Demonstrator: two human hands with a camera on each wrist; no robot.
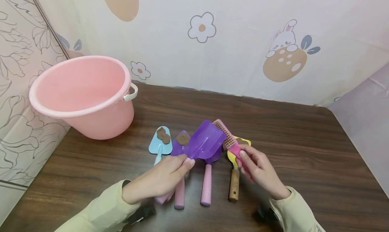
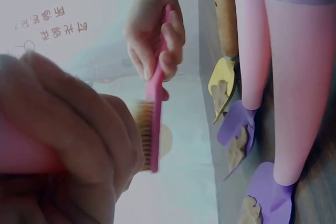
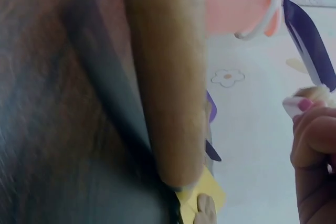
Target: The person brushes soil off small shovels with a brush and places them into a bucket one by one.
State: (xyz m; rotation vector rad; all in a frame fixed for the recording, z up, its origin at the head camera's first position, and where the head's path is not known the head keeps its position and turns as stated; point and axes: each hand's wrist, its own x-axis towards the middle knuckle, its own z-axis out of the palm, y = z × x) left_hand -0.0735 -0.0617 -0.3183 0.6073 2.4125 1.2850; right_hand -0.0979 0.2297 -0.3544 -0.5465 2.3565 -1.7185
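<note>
Here's the left hand [image 1: 165,176], fingers curled round the pink handle of a purple scoop [image 1: 208,139], its blade raised above the counter [image 1: 291,140]! And over on the other side, the right hand [image 1: 262,168] grips a pink brush [image 1: 234,151] by its handle, bristles right by the blade's edge, though contact is hard to call. Down below, a row on the counter: light-blue trowel [image 1: 154,147] at the left, two purple trowels [image 1: 177,150] with pink handles, a yellow trowel [image 1: 234,183] with a wooden handle, brown lumps [image 1: 163,136] on every blade. Back on the left stands the pink bucket [image 1: 120,122], mouth upward
</note>
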